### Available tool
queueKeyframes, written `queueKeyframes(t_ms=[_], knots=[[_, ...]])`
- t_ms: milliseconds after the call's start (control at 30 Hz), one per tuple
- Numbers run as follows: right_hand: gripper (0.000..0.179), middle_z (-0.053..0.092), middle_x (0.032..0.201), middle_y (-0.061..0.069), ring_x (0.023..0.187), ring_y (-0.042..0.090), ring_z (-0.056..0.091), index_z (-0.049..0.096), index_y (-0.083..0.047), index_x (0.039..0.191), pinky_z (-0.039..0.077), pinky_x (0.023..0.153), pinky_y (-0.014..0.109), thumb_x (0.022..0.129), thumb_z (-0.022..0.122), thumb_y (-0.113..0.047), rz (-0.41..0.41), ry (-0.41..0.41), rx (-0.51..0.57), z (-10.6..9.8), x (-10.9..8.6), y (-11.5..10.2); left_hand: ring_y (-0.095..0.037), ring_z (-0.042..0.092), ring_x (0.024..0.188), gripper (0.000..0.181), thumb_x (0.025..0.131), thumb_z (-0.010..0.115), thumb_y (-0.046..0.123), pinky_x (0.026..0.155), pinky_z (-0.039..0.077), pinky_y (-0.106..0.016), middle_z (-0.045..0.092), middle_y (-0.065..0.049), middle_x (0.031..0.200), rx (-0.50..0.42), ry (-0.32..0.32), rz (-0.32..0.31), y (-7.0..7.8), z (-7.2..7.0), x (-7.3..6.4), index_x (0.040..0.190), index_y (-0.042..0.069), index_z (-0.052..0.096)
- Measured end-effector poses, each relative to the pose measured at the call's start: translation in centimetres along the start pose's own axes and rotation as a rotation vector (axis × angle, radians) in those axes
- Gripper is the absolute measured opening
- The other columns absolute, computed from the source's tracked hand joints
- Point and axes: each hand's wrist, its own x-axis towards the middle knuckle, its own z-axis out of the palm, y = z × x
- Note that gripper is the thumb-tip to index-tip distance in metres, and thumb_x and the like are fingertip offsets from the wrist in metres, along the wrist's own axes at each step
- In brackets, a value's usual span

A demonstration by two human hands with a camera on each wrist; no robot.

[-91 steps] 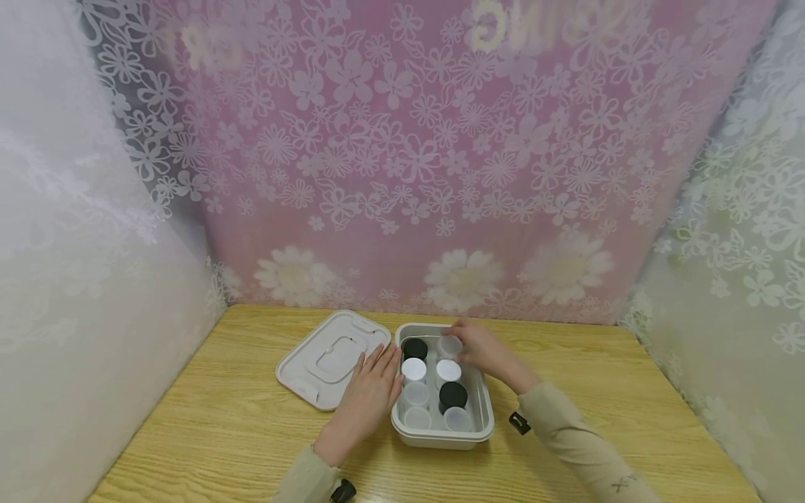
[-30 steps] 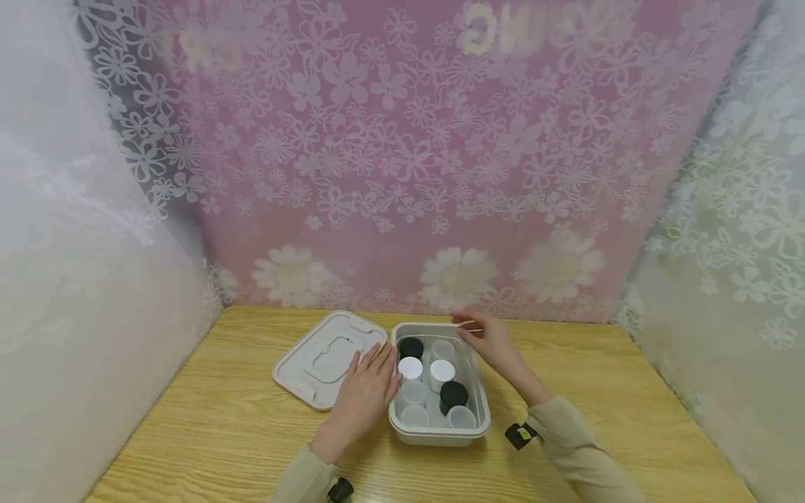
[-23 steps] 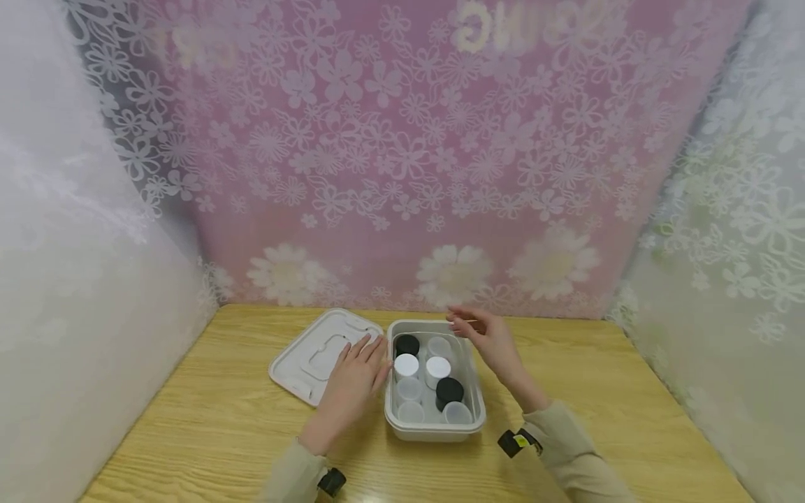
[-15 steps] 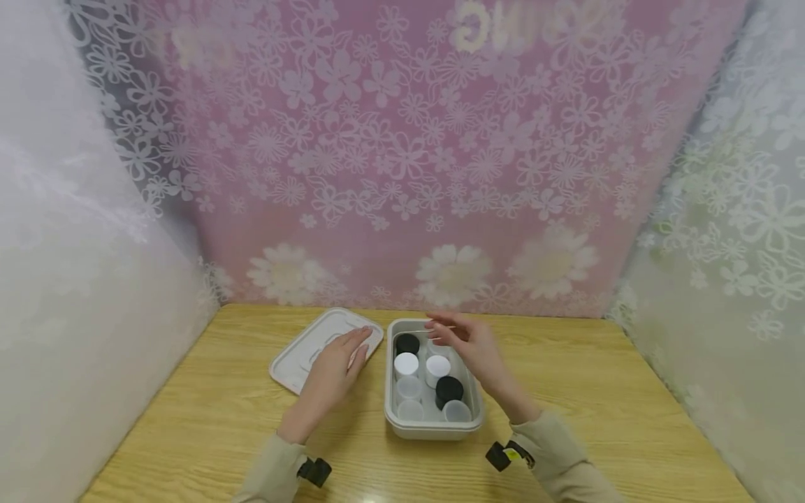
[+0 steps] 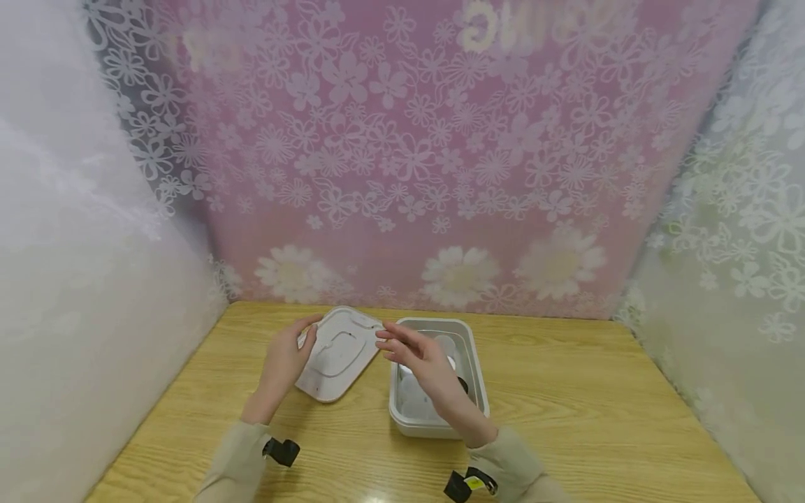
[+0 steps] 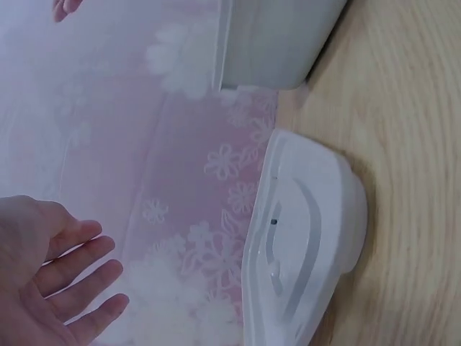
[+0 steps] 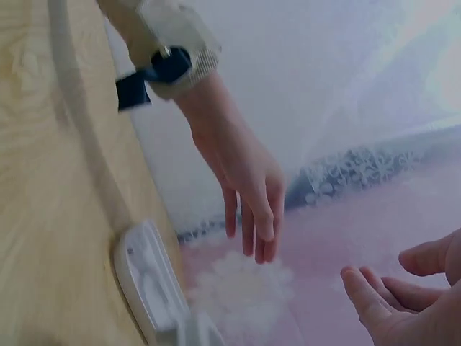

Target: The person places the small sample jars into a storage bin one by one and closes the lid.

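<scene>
A pale plastic lid [image 5: 342,353] lies on the wooden table left of a matching open box [image 5: 476,363]. My left hand [image 5: 283,363] hovers by the lid's left edge; in the left wrist view that hand, fingers loosely extended, is apart from the lid [image 6: 310,216]. My right hand [image 5: 428,363] reaches over the box toward the lid's right corner, fingers relaxed with nothing in them. Both hands [image 7: 245,176] hang above the lid [image 7: 148,270] in the right wrist view. Inside the box are small round jars, including a clear one [image 5: 411,398]; my right hand hides several.
The wood-grain table [image 5: 566,405] stretches to either side of the box and lid. A pink flowered curtain [image 5: 409,175] hangs at the back edge, with pale sheets at the left [image 5: 94,279] and right [image 5: 742,279].
My left hand has left the box's left side and moved left to the lid's far edge. My right hand let go of a clear jar in the box, rose, and swung left.
</scene>
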Motion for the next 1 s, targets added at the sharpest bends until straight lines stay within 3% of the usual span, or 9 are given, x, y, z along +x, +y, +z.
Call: queueKeyframes(t_ms=[100, 267, 433, 567, 833, 1000], knots=[[0.047, 0.052, 0.149, 0.018, 0.136, 0.028, 0.053, 0.043, -0.006, 0.153, 0.046, 0.11, 0.039, 0.108, 0.051, -0.019, 0.039, 0.001, 0.088, 1.7, 0.4, 0.7, -0.04, 0.07, 0.101, 0.027, 0.102, 0.061, 0.01, 0.085, 0.058, -0.052, 0.072, -0.021, 0.118, -0.061, -0.037, -0.064, -1.6, -0.4, 0.5, 0.125, 0.001, 0.07], [0.048, 0.046, 0.151, 0.026, 0.141, 0.037, 0.046, 0.037, 0.007, 0.153, 0.043, 0.112, 0.039, 0.109, 0.045, -0.01, 0.071, 0.015, 0.206, 4.7, 1.0, 2.4, -0.04, 0.064, 0.117, 0.032, 0.106, 0.055, 0.016, 0.093, 0.055, -0.052, 0.067, -0.021, 0.128, -0.156, -0.188, -0.187, -4.3, -0.9, 1.1, 0.132, 0.002, 0.066], [0.049, 0.043, 0.151, 0.031, 0.142, 0.04, 0.042, 0.034, 0.015, 0.15, 0.044, 0.111, 0.039, 0.108, 0.043, -0.008, 0.156, 0.031, 0.284, 7.4, 1.0, 4.5, -0.039, 0.065, 0.114, 0.035, 0.107, 0.052, 0.014, 0.092, 0.057, -0.048, 0.068, -0.023, 0.126, -0.222, -0.298, -0.258, -6.8, -1.3, 1.4, 0.136, -0.003, 0.062], [0.051, 0.039, 0.151, 0.035, 0.143, 0.043, 0.04, 0.03, 0.02, 0.149, 0.042, 0.113, 0.042, 0.107, 0.043, -0.006, 0.245, 0.079, 0.336, 8.6, 0.6, 5.9, -0.039, 0.068, 0.107, 0.032, 0.105, 0.054, 0.009, 0.088, 0.059, -0.043, 0.069, -0.025, 0.12, -0.244, -0.34, -0.278, -8.6, -1.5, 1.3, 0.132, -0.008, 0.062], [0.057, 0.022, 0.152, 0.045, 0.146, 0.052, 0.024, 0.015, 0.029, 0.146, 0.026, 0.121, 0.053, 0.105, 0.037, -0.004, 0.327, 0.219, 0.484, 9.8, 0.7, 8.6, -0.039, 0.067, 0.107, 0.029, 0.104, 0.058, 0.012, 0.082, 0.059, -0.045, 0.07, -0.024, 0.12, -0.127, -0.392, -0.299, -11.7, -1.6, 0.9, 0.125, -0.005, 0.068], [0.057, 0.018, 0.154, 0.044, 0.146, 0.053, 0.021, 0.013, 0.028, 0.146, 0.021, 0.121, 0.057, 0.105, 0.034, -0.004, 0.362, 0.311, 0.513, 11.0, 1.1, 9.5, -0.039, 0.067, 0.107, 0.03, 0.104, 0.058, 0.012, 0.084, 0.059, -0.043, 0.068, -0.025, 0.122, -0.194, -0.429, -0.367, -12.4, -1.5, 1.1, 0.126, -0.006, 0.067]])
